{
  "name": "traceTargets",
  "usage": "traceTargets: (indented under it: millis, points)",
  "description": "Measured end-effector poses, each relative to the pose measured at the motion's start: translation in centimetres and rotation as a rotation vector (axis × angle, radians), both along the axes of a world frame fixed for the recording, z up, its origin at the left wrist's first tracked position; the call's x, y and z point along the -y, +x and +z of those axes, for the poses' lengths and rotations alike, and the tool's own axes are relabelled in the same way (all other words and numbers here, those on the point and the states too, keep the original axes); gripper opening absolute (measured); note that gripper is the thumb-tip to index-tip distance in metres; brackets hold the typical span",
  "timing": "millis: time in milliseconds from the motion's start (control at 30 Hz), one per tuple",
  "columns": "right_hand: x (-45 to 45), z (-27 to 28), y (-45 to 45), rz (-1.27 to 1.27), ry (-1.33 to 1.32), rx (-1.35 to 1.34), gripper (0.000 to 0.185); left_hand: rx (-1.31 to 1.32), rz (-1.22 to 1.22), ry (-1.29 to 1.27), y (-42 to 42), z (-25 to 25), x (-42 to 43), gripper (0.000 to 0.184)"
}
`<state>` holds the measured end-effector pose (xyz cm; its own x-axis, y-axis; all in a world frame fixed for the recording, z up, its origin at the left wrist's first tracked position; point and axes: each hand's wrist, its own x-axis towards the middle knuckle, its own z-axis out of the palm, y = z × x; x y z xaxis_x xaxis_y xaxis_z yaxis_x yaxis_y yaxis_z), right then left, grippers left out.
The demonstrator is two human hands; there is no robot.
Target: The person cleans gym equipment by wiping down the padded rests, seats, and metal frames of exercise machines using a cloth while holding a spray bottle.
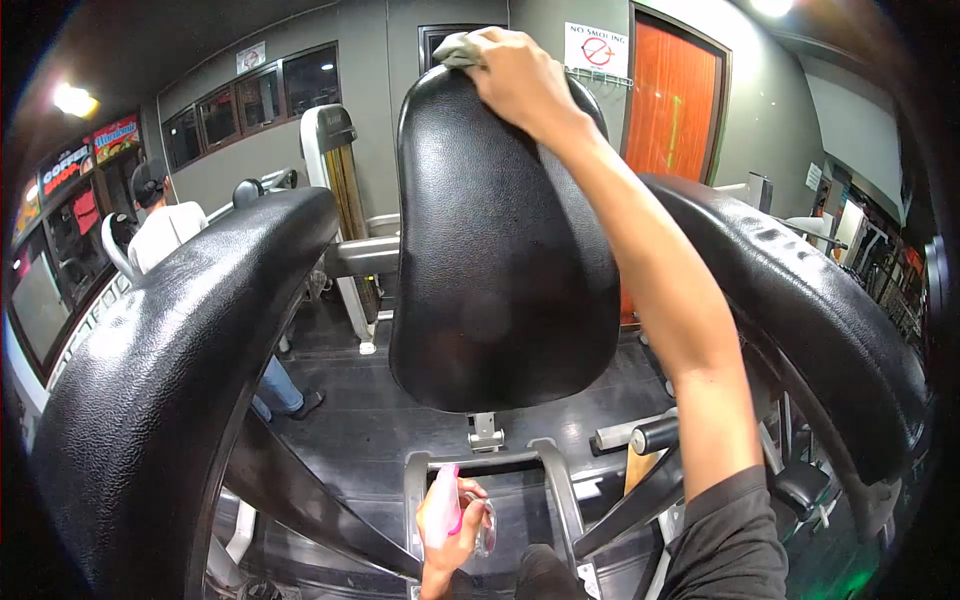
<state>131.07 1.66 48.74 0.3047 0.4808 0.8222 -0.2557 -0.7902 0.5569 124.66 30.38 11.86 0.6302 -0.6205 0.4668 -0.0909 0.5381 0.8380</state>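
Note:
My right hand (520, 75) reaches up to the top edge of a black padded backrest (500, 250). Its fingers are closed on a grey cloth (457, 50), which lies against the upper left corner of the pad. Low in the view, in front of my legs, my left hand (452, 530) is wrapped round a spray bottle (446, 505). The bottle has a pink and white spray head and a clear body, partly hidden by the fingers. Metal framework of the exercise machine shows below the backrest.
Large black padded arms flank the backrest, one on the left (190, 310) and one on the right (800, 260). A person in a white top (165, 230) stands at the far left. Behind are a weight machine (335, 200) and an orange-brown door (670, 110).

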Motion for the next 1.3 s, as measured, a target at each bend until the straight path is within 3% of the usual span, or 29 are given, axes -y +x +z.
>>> traceTargets:
  millis: [67, 133, 167, 233, 333, 467, 500, 533, 600, 700, 733, 767, 800, 833, 867, 933, 1000, 1100, 1167, 1300]
  points:
    - [-2.0, -2.1, 1.3, -0.155, 0.075, 0.074, 0.019, -0.013, 0.002, 0.002, 0.2, -0.4, 0.1, 0.015]
    - [-5.3, -5.6, 0.0, 0.072, -0.23, -0.206, 0.017, 0.054, -0.006, 0.087, 0.6, -0.6, 0.2, 0.016]
    - [-5.3, -5.2, -0.1, 0.07, -0.234, -0.201, 0.017, 0.059, -0.006, 0.083, 0.8, -0.7, 0.3, 0.016]
    - [-4.1, -4.6, -0.2, 0.206, -0.385, -0.55, 0.021, 0.069, -0.032, 0.032, 1.2, -1.5, 0.6, 0.017]
    - [-1.7, -0.5, 0.3, 0.078, -0.024, -0.205, 0.019, 0.018, -0.01, -0.001, 1.3, -2.6, 0.9, 0.019]
    - [-4.0, -3.5, 2.0, -0.09, -0.117, -0.045, 0.018, 0.026, -0.015, 0.011, 1.8, -3.7, 1.0, 0.021]
    - [-5.8, -5.9, 1.7, -0.284, -0.138, 0.0, 0.016, 0.032, -0.018, 0.036, 2.0, -3.7, 0.9, 0.02]
    - [-6.3, -7.9, 1.3, -0.04, -0.194, -0.295, 0.016, 0.041, -0.021, 0.059, 2.2, -3.6, 0.9, 0.019]
    - [-5.8, -9.0, 0.5, 0.261, -0.384, -0.559, 0.019, 0.055, -0.036, 0.049, 2.5, -3.0, 0.8, 0.018]
    - [-3.0, -3.2, -1.2, 0.259, -0.335, -0.427, 0.034, 0.112, -0.004, 0.016, 2.9, -2.6, 0.9, 0.017]
    - [-0.4, -1.3, -1.1, 0.072, -0.081, -0.337, 0.037, 0.146, 0.045, -0.005, 2.9, -2.6, 0.8, 0.016]
    - [1.5, 1.0, -1.8, 0.118, -0.156, -0.26, 0.035, 0.143, 0.043, -0.001, 2.9, -2.8, 0.7, 0.016]
    - [1.9, 1.8, -2.7, 0.061, -0.046, -0.147, 0.029, 0.103, 0.03, -0.001, 3.0, -3.1, 0.5, 0.017]
    - [2.6, 1.6, -3.6, 0.126, 0.292, -0.142, 0.026, 0.062, 0.016, 0.0, 3.1, -3.3, 0.3, 0.018]
    - [3.0, 0.9, -3.6, 0.12, 0.295, -0.144, 0.026, 0.059, 0.01, 0.003, 3.1, -3.4, 0.3, 0.018]
    - [2.0, -1.7, -3.6, -0.296, 0.528, 0.13, 0.027, -0.031, -0.033, -0.014, 3.0, -3.3, 0.2, 0.021]
    - [0.8, -6.0, -3.8, -0.276, 0.307, 0.279, 0.028, -0.038, -0.048, -0.021, 2.8, -3.1, 0.0, 0.023]
    - [-2.2, -13.1, -6.5, -0.198, 0.28, 0.239, 0.024, -0.091, -0.045, -0.073, 2.6, -2.5, -0.2, 0.025]
    - [-2.0, -16.0, -8.4, -0.174, 0.294, 0.227, 0.021, 0.088, -0.103, -0.012, 2.9, -2.4, -0.6, 0.024]
    - [1.1, -9.6, -6.7, -0.112, 0.295, 0.348, 0.019, -0.042, -0.038, -0.066, 2.4, -2.5, -0.6, 0.023]
